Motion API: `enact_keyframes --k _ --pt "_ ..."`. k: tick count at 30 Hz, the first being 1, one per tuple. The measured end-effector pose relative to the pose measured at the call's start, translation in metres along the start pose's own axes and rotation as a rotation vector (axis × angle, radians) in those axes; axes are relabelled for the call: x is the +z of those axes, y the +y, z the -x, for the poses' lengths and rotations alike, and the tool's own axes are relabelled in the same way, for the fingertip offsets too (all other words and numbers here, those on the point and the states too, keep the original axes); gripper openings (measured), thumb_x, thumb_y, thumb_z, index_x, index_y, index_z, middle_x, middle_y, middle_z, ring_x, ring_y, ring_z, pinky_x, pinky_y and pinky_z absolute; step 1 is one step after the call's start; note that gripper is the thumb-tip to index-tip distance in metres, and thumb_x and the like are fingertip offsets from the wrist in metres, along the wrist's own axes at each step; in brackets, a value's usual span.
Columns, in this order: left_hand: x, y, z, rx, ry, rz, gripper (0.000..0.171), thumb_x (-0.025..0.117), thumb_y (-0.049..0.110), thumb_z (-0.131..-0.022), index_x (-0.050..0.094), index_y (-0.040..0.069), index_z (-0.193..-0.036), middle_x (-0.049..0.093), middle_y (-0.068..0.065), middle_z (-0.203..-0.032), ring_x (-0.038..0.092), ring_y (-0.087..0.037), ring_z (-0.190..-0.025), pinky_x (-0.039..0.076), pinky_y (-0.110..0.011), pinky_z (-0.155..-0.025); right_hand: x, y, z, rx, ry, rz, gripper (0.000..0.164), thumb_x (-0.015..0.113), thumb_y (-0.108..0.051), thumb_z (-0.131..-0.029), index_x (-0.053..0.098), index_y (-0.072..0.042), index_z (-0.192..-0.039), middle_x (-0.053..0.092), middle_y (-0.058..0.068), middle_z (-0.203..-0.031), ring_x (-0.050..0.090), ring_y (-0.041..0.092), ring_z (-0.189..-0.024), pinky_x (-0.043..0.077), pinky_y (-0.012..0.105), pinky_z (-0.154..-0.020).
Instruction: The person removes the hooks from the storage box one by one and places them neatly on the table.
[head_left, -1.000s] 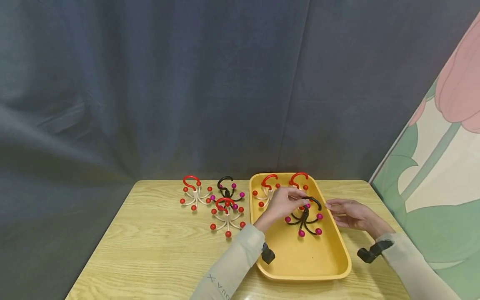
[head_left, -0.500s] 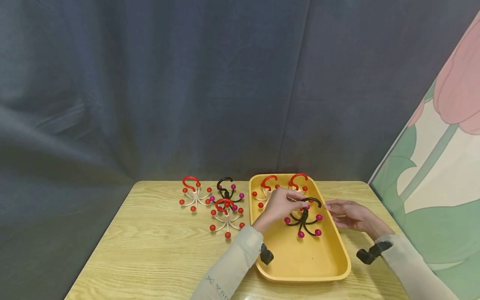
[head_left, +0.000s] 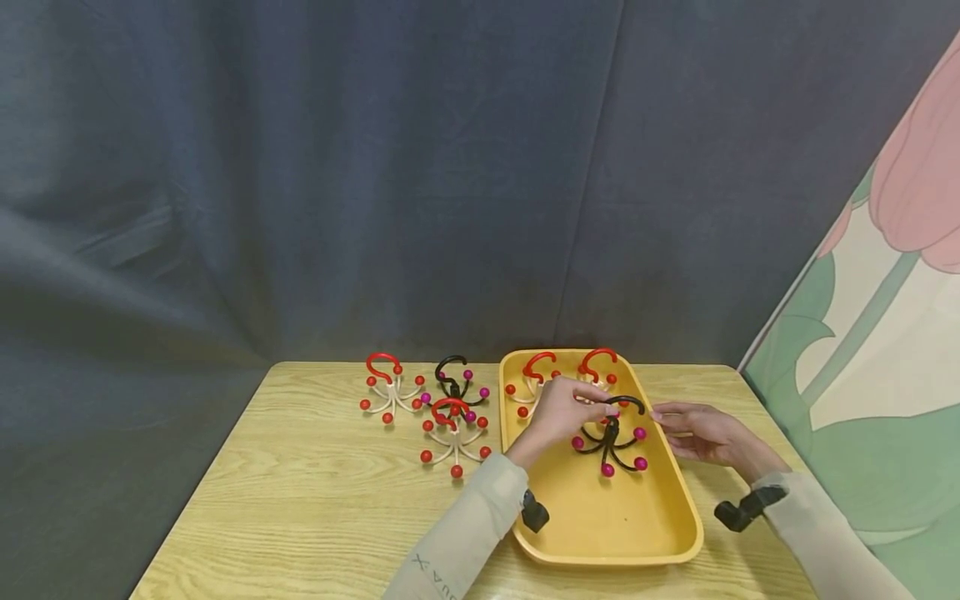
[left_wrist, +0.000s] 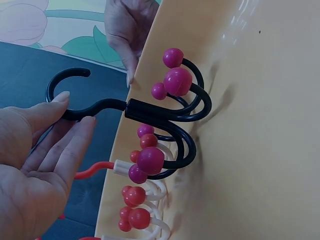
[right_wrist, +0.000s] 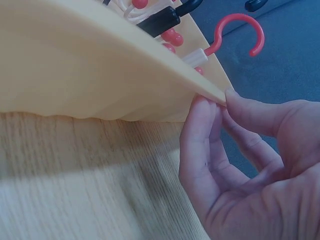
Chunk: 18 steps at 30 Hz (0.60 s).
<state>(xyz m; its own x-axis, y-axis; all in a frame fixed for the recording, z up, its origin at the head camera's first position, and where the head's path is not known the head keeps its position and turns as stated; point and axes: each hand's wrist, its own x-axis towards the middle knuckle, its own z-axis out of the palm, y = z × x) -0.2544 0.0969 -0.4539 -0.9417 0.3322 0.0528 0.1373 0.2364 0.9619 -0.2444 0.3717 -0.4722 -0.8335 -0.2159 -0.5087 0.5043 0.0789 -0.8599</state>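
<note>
My left hand (head_left: 561, 410) pinches the hook of a black multi-arm hanger (head_left: 611, 433), thumb on one side and fingers on the other. Its curved arms end in magenta balls (left_wrist: 178, 81) and stand over the floor of the yellow tray (head_left: 600, 527). On the tray's right side, my right hand (head_left: 701, 432) grips the rim between thumb and fingertips, as the right wrist view shows. Behind the black hanger, two white hangers with red hooks and red balls stand in the tray: one (head_left: 538, 367) at back left, partly hidden by my left hand, the other (head_left: 597, 362) at back right.
Left of the tray on the wooden table (head_left: 300, 500) stand a white hanger (head_left: 392, 392) with a red hook, a black hanger (head_left: 453, 387) with magenta balls, and another white hanger (head_left: 454, 437) in front. A dark curtain (head_left: 420, 183) hangs behind; a flower-patterned panel (head_left: 885, 350) borders the right.
The lower arms of the black hanger have swung slightly to the right. Both hands keep their hold in nearly the same place.
</note>
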Motion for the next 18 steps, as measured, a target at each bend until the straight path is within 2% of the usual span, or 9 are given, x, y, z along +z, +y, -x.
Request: enact_keyframes --k 3,8,14,18 --pt "-0.002 0.003 0.002 0.017 -0.005 0.007 0.014 0.087 0.019 -0.087 0.086 0.016 -0.101 0.082 0.005 -0.103 0.081 -0.022 -0.085 0.066 -0.040 -0.076 0.000 0.000 0.000 0.000 -0.007 -0.004 0.009 0.067 -0.024 -0.105 0.075 -0.028 -0.105 0.079 -0.003 -0.096 0.076 0.010 -0.082 0.066 0.030 -0.079" --pt "-0.005 0.008 0.004 0.065 -0.014 0.006 0.019 0.087 0.022 -0.086 0.086 0.015 -0.104 0.082 0.001 -0.095 0.081 -0.028 -0.088 0.065 -0.050 -0.081 0.000 0.000 0.000 0.009 0.016 0.005 0.009 0.067 -0.025 -0.104 0.073 -0.025 -0.111 0.080 -0.002 -0.097 0.077 0.012 -0.084 0.066 0.031 -0.080" --pt "-0.012 0.016 0.009 0.092 -0.033 -0.004 0.020 0.086 0.025 -0.088 0.086 0.017 -0.106 0.083 0.003 -0.093 0.080 -0.014 -0.080 0.066 -0.042 -0.079 0.000 0.000 0.001 0.021 0.062 0.024 0.022 0.071 -0.027 -0.102 0.069 -0.018 -0.122 0.079 -0.002 -0.096 0.077 0.015 -0.085 0.066 0.033 -0.080" --pt "-0.018 0.023 0.013 0.093 -0.045 0.020 0.021 0.085 0.025 -0.089 0.085 0.016 -0.108 0.083 0.001 -0.092 0.079 -0.011 -0.080 0.065 -0.032 -0.073 0.000 0.001 0.001 0.016 0.054 0.019 0.023 0.070 -0.027 -0.103 0.068 -0.016 -0.124 0.080 -0.002 -0.096 0.078 0.015 -0.086 0.066 0.033 -0.081"
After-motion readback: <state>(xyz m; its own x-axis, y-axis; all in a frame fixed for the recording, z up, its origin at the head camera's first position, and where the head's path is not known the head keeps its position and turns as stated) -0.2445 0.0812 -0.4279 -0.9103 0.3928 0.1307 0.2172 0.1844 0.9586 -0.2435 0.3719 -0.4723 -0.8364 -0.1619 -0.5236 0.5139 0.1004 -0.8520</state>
